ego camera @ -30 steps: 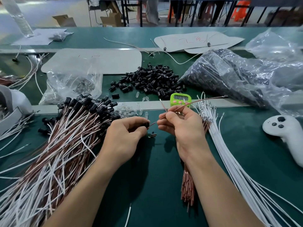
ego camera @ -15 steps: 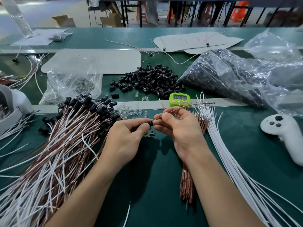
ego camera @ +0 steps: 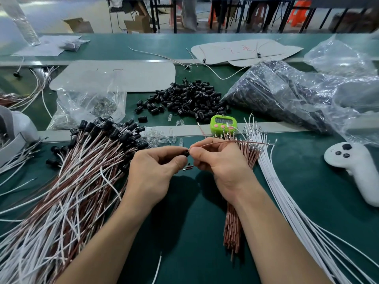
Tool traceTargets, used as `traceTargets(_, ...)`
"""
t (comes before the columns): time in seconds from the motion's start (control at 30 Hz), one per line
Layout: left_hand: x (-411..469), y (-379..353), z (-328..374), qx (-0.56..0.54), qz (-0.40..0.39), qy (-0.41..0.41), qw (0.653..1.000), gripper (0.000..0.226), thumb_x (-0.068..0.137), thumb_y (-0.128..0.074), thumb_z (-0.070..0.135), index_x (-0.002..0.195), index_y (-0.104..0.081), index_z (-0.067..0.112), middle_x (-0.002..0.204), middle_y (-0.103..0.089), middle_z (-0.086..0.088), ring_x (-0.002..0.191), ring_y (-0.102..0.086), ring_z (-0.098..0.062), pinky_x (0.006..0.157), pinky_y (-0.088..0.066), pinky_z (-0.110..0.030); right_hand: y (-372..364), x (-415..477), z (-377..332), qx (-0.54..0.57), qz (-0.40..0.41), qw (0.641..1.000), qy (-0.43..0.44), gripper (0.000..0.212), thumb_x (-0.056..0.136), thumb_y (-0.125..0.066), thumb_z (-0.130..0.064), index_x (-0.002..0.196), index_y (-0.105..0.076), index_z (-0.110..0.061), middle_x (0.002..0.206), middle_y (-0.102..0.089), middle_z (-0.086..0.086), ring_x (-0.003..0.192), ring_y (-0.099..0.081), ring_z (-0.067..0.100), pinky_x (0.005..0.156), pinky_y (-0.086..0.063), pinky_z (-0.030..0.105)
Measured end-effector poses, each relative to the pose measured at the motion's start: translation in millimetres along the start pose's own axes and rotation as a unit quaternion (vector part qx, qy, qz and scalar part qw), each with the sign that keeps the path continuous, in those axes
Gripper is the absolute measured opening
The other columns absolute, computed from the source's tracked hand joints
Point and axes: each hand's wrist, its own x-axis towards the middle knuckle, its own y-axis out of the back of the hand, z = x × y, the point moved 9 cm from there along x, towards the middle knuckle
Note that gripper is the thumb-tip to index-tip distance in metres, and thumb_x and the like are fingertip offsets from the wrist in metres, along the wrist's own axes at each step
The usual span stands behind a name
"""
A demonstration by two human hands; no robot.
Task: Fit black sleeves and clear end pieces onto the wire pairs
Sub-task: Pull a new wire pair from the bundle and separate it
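We held our left grip point(ego camera: 155, 173) and right grip point(ego camera: 221, 167) fingertip to fingertip, both pinching, forearms angled inward.

- The desk point(ego camera: 184, 232) is covered in a dark green mat with a soft sheen.
- A pale grey strip point(ego camera: 55, 136) runs left to right across it, and a 2nd pale strip point(ego camera: 8, 62) lies farther back, with more green surface beyond.
- Past the desk, the floor point(ego camera: 61, 9) is pale grey and glossy, brightest at the upper left.
- 2 open cardboard boxes point(ego camera: 79, 25) sit on that floor.
- Black metal furniture legs point(ego camera: 175, 15) stand in a row along the top edge.
- Orange plastic seats point(ego camera: 297, 13) show between the legs at the right.
- The light is even and bright.
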Motion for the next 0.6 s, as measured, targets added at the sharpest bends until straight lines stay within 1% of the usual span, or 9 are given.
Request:
traceTargets(0.07,0.0,-0.5,-1.7,0.001,-0.005,0.007,1.0,0.022,0.083,-0.081,0.006,0.09,-0.084,0.027,0.075,-0.078,0.005,0.061,-0.064,-0.001,0.062,-0.049,-0.013,-0.3,-0.3,1.1,-0.005,-0.001,1.0,0.0,0.028,0.084,-0.076,0.004,0.067,-0.077,-0.018,0.061,-0.067,0.001,0.057,-0.059,0.011,0.056,-0.047,0.021)
traceTargets(0.13,-0.3,-1.5,-1.3,0.011,-0.01,0.006,1.0,0.022,0.084,-0.08,0.006,0.093,-0.083,0.026,0.077,-0.079,0.005,0.061,-0.064,0.001,0.062,-0.049,-0.012,-0.3,-0.3,1.7,-0.01,-0.001,1.0,0.0,0.025,0.085,-0.075,0.004,0.07,-0.076,-0.016,0.059,-0.066,0.001,0.054,-0.059,0.01,0.053,-0.046,0.019)
traceTargets(0.2,0.0,-2.8,-2.7,0.002,-0.016,0.011,1.0,0.028,0.085,-0.079,0.006,0.104,-0.08,0.027,0.08,-0.079,0.001,0.061,-0.063,-0.004,0.064,-0.05,-0.015,-1.9,0.0,3.2,-0.007,-0.012,1.0,-0.007,0.024,0.086,-0.074,0.004,0.071,-0.075,-0.015,0.059,-0.065,0.002,0.053,-0.057,0.011,0.052,-0.045,0.019)
traceTargets(0.27,-0.7,-5.5,-3.6,-0.003,-0.028,0.018,0.999,0.03,0.09,-0.075,0.005,0.112,-0.076,0.026,0.079,-0.078,0.0,0.058,-0.058,-0.007,0.061,-0.05,-0.017,-3.6,0.0,3.5,-0.004,-0.026,1.0,-0.014,0.024,0.086,-0.073,0.005,0.071,-0.074,-0.014,0.059,-0.064,0.004,0.052,-0.056,0.012,0.051,-0.044,0.02)
traceTargets(0.37,-3.7,-13.4,-0.2,0.024,-0.049,0.007,0.998,0.028,0.096,-0.064,0.001,0.099,-0.077,0.025,0.066,-0.072,0.011,0.049,-0.051,0.0,0.053,-0.041,-0.011,-5.6,-1.4,2.3,-0.023,-0.039,0.999,-0.013,0.024,0.083,-0.073,0.01,0.072,-0.073,-0.011,0.061,-0.068,0.006,0.053,-0.058,0.012,0.05,-0.044,0.019)
traceTargets(0.43,-4.0,-12.2,0.7,0.027,-0.038,0.01,0.999,0.028,0.097,-0.063,0.002,0.092,-0.076,0.026,0.056,-0.067,0.013,0.042,-0.045,0.001,0.045,-0.036,-0.009,-6.6,-2.2,3.2,-0.031,-0.035,0.999,-0.011,0.022,0.081,-0.073,0.012,0.078,-0.073,-0.01,0.065,-0.071,0.009,0.056,-0.062,0.015,0.051,-0.044,0.02)
traceTargets(0.47,-2.7,-9.6,-1.1,0.023,-0.027,0.02,0.999,0.024,0.097,-0.064,0.005,0.092,-0.076,0.025,0.055,-0.068,0.009,0.04,-0.042,-0.003,0.042,-0.033,-0.012,-7.5,-2.5,4.5,-0.038,-0.034,0.999,-0.011,0.02,0.082,-0.073,0.011,0.082,-0.073,-0.009,0.067,-0.072,0.009,0.057,-0.063,0.016,0.05,-0.045,0.021)
traceTargets(0.53,1.4,-3.4,-6.4,0.009,-0.014,0.043,0.999,0.014,0.097,-0.067,0.01,0.095,-0.077,0.018,0.064,-0.074,-0.005,0.038,-0.04,-0.011,0.038,-0.032,-0.017,-10.1,-2.6,7.7,-0.052,-0.038,0.998,-0.016,0.015,0.087,-0.072,0.007,0.087,-0.072,-0.009,0.068,-0.071,0.008,0.056,-0.063,0.016,0.05,-0.046,0.023)
traceTargets(0.6,3.5,0.7,-9.4,0.007,-0.01,0.051,0.999,0.01,0.096,-0.068,0.013,0.097,-0.077,0.015,0.066,-0.074,-0.009,0.037,-0.041,-0.013,0.038,-0.034,-0.017,-12.5,-2.4,10.2,-0.056,-0.046,0.997,-0.024,0.012,0.089,-0.071,0.004,0.092,-0.071,-0.008,0.071,-0.071,0.008,0.058,-0.063,0.016,0.052,-0.048,0.025)
